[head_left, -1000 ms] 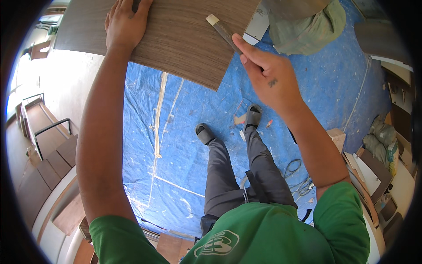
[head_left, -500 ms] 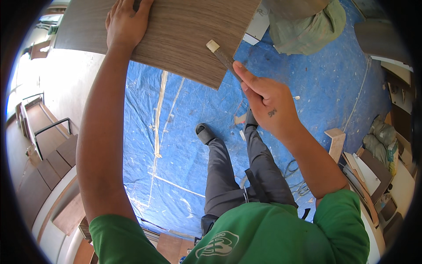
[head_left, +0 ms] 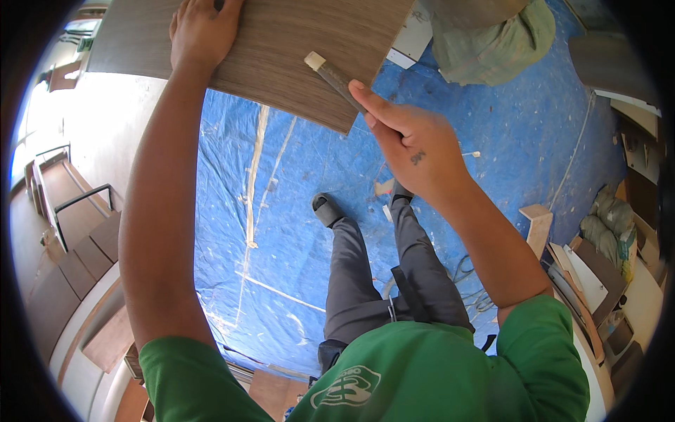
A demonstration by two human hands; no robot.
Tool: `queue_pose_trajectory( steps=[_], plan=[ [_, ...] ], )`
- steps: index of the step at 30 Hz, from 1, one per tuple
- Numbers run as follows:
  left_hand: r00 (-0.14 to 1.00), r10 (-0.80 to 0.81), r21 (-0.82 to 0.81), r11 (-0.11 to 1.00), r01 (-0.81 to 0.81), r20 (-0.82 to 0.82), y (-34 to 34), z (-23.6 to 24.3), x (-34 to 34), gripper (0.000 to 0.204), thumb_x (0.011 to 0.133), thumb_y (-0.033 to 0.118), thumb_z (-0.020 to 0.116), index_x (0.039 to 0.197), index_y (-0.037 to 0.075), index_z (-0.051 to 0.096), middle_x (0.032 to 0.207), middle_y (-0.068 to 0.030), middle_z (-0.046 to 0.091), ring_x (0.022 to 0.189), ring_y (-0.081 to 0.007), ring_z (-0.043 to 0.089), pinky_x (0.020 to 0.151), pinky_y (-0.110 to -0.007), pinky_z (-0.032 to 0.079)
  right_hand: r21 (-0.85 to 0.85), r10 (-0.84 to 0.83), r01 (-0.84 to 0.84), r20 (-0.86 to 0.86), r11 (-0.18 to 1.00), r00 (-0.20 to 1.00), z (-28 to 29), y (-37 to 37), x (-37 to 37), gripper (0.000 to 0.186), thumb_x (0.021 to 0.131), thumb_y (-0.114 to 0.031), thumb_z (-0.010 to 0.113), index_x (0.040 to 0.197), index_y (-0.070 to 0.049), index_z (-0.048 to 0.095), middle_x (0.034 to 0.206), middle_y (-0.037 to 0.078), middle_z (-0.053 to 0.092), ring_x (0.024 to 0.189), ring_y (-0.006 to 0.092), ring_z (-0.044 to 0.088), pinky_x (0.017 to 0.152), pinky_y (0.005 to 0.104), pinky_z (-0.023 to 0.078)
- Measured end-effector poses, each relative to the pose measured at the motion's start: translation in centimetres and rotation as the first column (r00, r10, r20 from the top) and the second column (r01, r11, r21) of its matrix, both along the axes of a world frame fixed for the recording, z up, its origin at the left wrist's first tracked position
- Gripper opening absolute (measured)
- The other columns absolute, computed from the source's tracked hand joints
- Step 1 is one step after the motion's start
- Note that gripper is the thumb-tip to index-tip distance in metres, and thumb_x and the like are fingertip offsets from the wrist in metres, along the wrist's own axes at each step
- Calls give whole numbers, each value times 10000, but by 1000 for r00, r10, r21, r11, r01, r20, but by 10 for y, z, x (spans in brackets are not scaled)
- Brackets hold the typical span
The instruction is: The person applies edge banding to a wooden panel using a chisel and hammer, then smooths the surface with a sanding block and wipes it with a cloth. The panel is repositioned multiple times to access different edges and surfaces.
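A brown wood-grain board (head_left: 281,70) reaches in from the top of the view. My left hand (head_left: 205,32) lies flat on its upper left part, fingers stretched, with the fingertips partly cut off by the frame. Closed round a dark, narrow stick with a pale, blocky tip (head_left: 334,81), my right hand (head_left: 415,144) is near the board's right corner. The thumb lies along the stick, and the pale end points up and left over the board's face. Whether the tip touches the board, I cannot tell.
Blue sheeting (head_left: 281,211) with tape strips covers the floor under my feet. A greenish sack (head_left: 492,49) and a white box (head_left: 411,42) stand beyond the board. Offcuts (head_left: 583,281) pile up at the right, a cable (head_left: 481,299) lies near my leg, and panels (head_left: 77,274) line the left.
My right hand has moved left and slightly up with the stick, bringing its pale tip further over the board. My left hand stays on the board.
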State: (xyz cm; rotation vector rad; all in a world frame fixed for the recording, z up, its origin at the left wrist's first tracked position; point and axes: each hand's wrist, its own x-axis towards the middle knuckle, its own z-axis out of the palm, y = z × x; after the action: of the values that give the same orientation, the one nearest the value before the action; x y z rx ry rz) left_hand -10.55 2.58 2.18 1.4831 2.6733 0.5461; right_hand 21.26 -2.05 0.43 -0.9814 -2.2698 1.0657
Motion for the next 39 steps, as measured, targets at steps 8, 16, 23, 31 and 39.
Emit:
queue_pose_trajectory(
  steps=[8,16,23,31,39],
  plan=[
    [999,-3,27,1000,5,-46,-5,-5,-7,686,1026,566,482,1517,87,483,1605,-171,421,1511,-367,323,1254,-455,239,-33,14,-11,65,999,998,4,-26,23,514,1004,-58,642,1473,-261,588,664,104,563,534,181,524,538,307,444],
    [996,-54,94,994,60,-69,-2,-13,-13,683,1024,554,493,1492,56,505,1582,-187,448,1497,-369,347,1248,-449,248,-32,-21,22,27,999,999,-1,-29,10,518,1002,-44,639,1469,-263,593,640,93,516,533,171,468,534,310,442],
    [993,-89,101,990,97,-80,0,-11,-11,673,1021,542,502,1477,48,518,1568,-192,465,1488,-374,362,1242,-451,254,-36,-40,38,-61,999,997,0,-14,-8,551,1001,-39,639,1498,-262,560,664,97,542,543,176,492,535,311,451],
    [997,-46,71,996,50,-62,1,-5,-7,679,1020,540,498,1497,56,495,1587,-183,443,1494,-375,350,1248,-452,248,-45,-7,7,-20,999,1000,0,-32,2,521,1005,-59,644,1485,-248,576,639,81,489,551,176,465,540,338,425],
    [999,-23,44,999,25,-44,-1,-4,-6,682,1023,549,487,1505,68,487,1596,-176,433,1497,-377,342,1250,-452,247,-53,5,-4,29,999,1000,-1,-46,11,544,999,-50,649,1494,-260,566,625,74,478,532,171,467,527,332,427]
  ],
)
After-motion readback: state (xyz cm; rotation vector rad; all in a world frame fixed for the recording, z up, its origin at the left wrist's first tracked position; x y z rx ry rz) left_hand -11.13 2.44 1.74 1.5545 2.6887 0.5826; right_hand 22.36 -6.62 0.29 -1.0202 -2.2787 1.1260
